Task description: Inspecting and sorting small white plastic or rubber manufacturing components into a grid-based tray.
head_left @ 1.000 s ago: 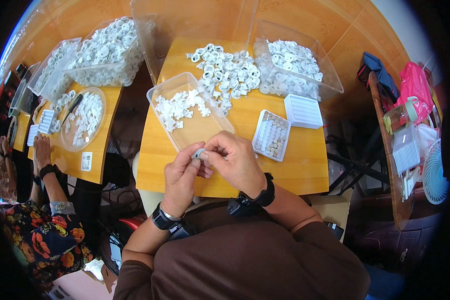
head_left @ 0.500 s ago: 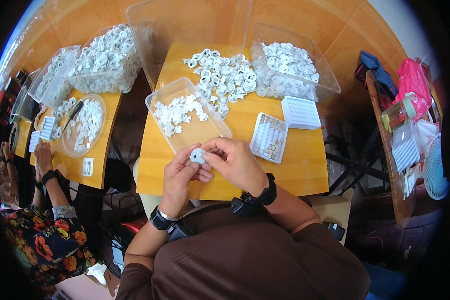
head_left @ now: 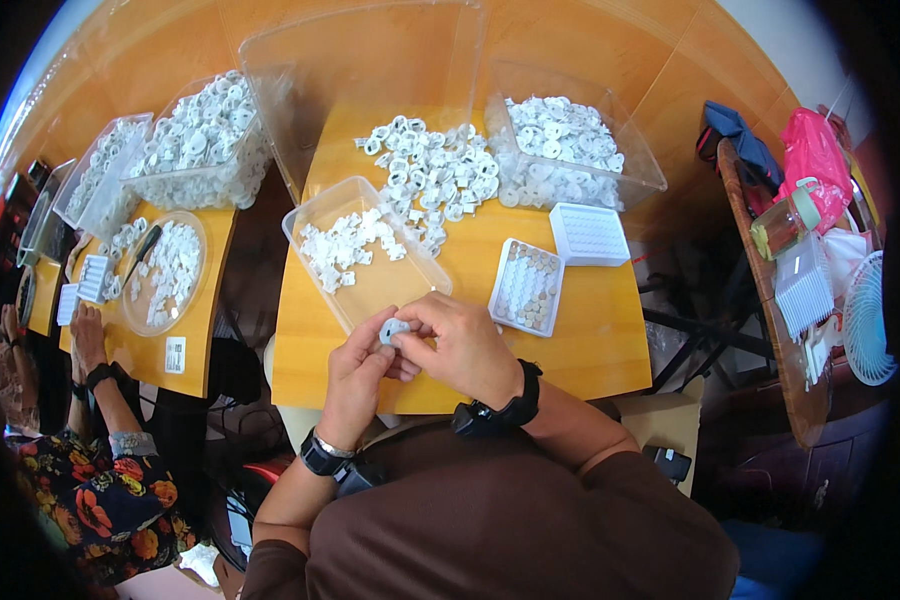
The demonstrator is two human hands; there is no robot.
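Note:
A small round white plastic disc (head_left: 389,333) with a dark slot is pinched between my two hands above the near edge of the wooden table. My left hand (head_left: 354,372) grips it from the left side with thumb and fingers. Over its right side, my right hand (head_left: 470,348) closes thumb and fingertips, covering part of it. Just beyond the hands stands a clear plastic tub (head_left: 402,287) with small white square pieces in it. Behind that lies a loose heap of white ring-shaped parts (head_left: 432,168).
Right of my hands sits a white tray (head_left: 499,308) of small round metallic pieces, beside another white slotted tray (head_left: 590,236). A clear bin (head_left: 642,180) of white discs stands behind them. At left, a co-worker's hand (head_left: 88,335) rests near a round dish (head_left: 154,328) of white pieces.
The whole view has shifted slightly, so the table sits a little lower. Both hands stay together on the disc, which now appears more tilted and more covered by the right fingers.

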